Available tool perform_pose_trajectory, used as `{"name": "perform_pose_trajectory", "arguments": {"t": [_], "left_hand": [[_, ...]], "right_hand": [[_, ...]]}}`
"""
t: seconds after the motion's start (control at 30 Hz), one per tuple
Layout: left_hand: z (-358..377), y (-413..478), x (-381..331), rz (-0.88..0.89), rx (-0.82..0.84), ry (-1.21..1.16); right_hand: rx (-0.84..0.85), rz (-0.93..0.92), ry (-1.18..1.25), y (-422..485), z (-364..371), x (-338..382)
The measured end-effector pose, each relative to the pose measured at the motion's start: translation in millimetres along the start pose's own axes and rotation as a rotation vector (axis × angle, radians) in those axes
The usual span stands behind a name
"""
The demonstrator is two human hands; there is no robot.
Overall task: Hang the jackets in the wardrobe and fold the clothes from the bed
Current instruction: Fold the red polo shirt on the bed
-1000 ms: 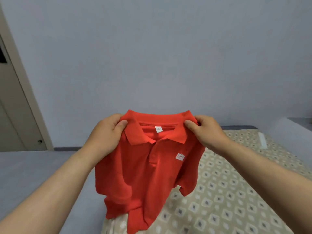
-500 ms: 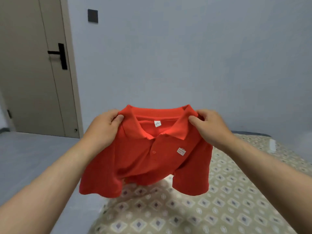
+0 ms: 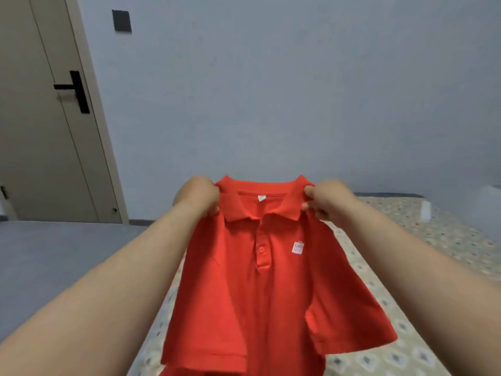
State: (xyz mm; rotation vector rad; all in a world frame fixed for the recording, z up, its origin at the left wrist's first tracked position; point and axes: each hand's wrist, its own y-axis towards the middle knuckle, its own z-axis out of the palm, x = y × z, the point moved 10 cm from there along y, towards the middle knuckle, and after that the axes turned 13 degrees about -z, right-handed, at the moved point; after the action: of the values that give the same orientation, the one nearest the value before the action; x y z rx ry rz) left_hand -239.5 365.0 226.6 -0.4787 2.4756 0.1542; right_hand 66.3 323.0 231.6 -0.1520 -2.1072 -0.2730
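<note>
Out over the edge of the bed [image 3: 439,240] with its beige diamond-patterned cover, a bright red short-sleeved cotton polo shirt [image 3: 254,289] is up in the air, front facing us, collar on top, hem running out of the bottom of the shot. Left hand [image 3: 196,196] has the shoulder on its side, right by the collar, right hand [image 3: 326,200] has the other, and the fingers [image 3: 309,191] on both sides are curled tight, pinching the fabric, nothing slack there. Both sleeves hang free, the right one flaring out over the cover. By my read this is the shake-out ahead of the fold, and here's the danger: the shirt hangs partly over the bed and partly over the grey floor [image 3: 67,253], so laid straight down from here, the left sleeve or the hem could slide off the edge. One pinch giving way would drop a shoulder and twist the body, and a crooked lay-down means creases pressed into the fold.
</note>
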Motion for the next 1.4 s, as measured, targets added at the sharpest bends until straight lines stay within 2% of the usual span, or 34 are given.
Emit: {"name": "perform_pose_trajectory", "arguments": {"t": [0.1,0.23,0.37,0.47,0.53,0.6,0.67,0.73,0.8,0.87,0.93,1.0,1.1,1.17,1.2,1.27,1.33,1.4], "left_hand": [[100,14,58,-0.154,0.230,-0.313],[190,29,131,-0.238,0.222,-0.384],[220,69,143,-0.212,0.177,-0.294],[213,133,94,0.006,0.128,-0.230],[209,169,62,0.152,0.161,-0.086],[207,186,53,0.177,0.172,0.027],[205,174,67,0.206,0.105,0.078],[226,141,114,0.195,0.093,0.182],[258,101,194,0.012,0.183,0.240],[284,53,279,-0.222,0.299,0.210],[289,14,336,-0.397,0.352,0.137],[275,-4,366,-0.500,0.308,0.077],[252,-16,369,-0.441,0.259,0.137],[239,-24,354,-0.357,0.240,0.099],[233,-26,348,-0.333,0.224,-0.004],[216,-33,337,-0.394,0.208,-0.339],[209,-39,330,-0.560,0.248,-0.807],[216,-52,322,-0.757,0.339,-1.205]], "right_hand": [[-0.016,0.272,0.281,2,62,-104],[-0.059,0.480,0.496,1,138,-217],[-0.106,0.388,0.336,45,169,-248],[-0.170,0.136,0.155,118,158,-197],[-0.063,-0.061,-0.021,163,159,-153],[0.071,-0.160,-0.302,185,162,-145],[0.146,-0.177,-0.434,173,170,-168],[0.275,-0.117,-0.476,133,194,-220],[0.419,0.069,-0.540,62,216,-286],[0.397,0.260,-0.525,-12,224,-334],[0.271,0.349,-0.381,-61,228,-349],[0.218,0.415,-0.121,-88,242,-348],[0.227,0.521,0.195,-113,253,-337],[0.166,0.592,0.463,-123,249,-329],[0.094,0.622,0.606,-124,241,-326],[-0.091,0.675,0.846,-122,220,-322],[-0.235,0.685,0.951,-118,190,-318],[-0.292,0.671,1.020,-117,165,-309]]}}
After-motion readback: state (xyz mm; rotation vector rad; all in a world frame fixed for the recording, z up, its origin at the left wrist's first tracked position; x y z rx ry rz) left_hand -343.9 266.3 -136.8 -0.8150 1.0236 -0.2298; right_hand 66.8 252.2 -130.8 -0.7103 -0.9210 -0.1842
